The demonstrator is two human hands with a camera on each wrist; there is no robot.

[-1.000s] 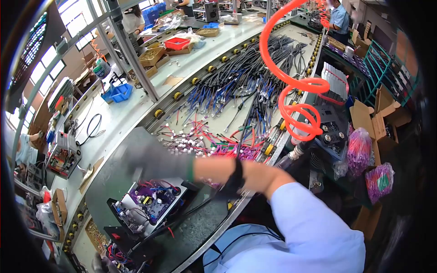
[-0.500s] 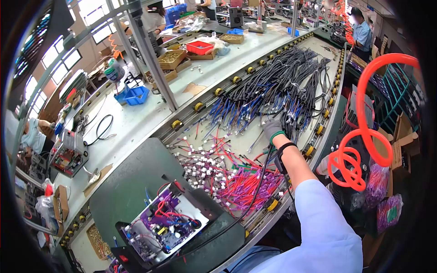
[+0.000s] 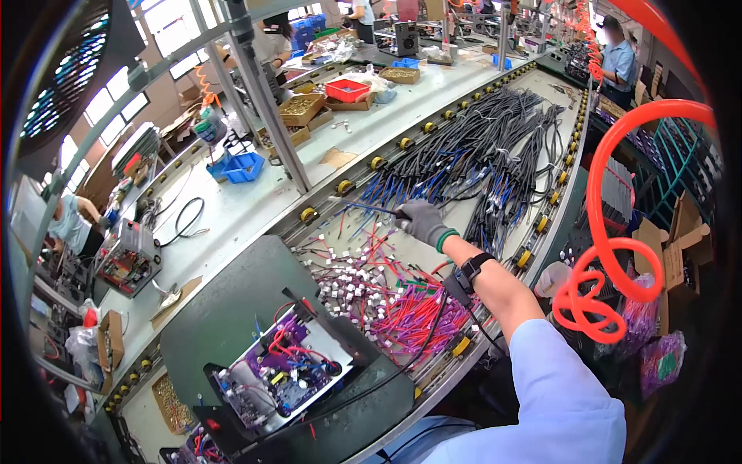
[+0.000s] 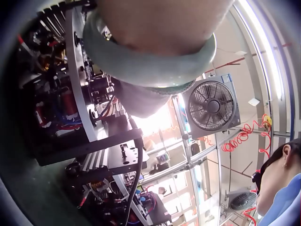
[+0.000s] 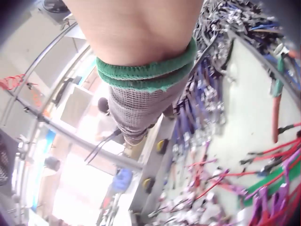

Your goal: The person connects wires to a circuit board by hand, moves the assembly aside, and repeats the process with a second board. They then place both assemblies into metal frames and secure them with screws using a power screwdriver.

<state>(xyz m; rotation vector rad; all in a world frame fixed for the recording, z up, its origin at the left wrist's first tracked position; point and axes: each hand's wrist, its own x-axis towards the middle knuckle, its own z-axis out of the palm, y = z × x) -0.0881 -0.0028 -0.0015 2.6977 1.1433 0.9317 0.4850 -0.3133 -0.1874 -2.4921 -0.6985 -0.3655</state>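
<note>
In the head view my right hand [image 3: 423, 223], in a grey glove with a green cuff, grips a black cable [image 3: 379, 207] near one end. The cable's stripped end with blue wires points left toward the conveyor rail; in the right wrist view the wire ends [image 5: 96, 149] stick out past the glove. Behind the hand lies a big pile of similar black cables [image 3: 471, 139]. My left hand [image 4: 141, 100] shows only in the left wrist view, gloved, beside metal-framed units; its fingers are hidden. An open unit with a purple circuit board [image 3: 282, 371] sits on the dark green board [image 3: 232, 309].
White connectors [image 3: 352, 290] and red-purple wires [image 3: 417, 317] cover the near belt. An orange coiled air hose [image 3: 595, 201] hangs at the right. Across the rail [image 3: 340, 189] stand a blue bin [image 3: 243, 167], a red bin [image 3: 348, 90] and another unit [image 3: 127, 255].
My right hand swept from above the open unit to the cable pile, then moved left with a cable in its grip. The head view has swung, showing more of the belt.
</note>
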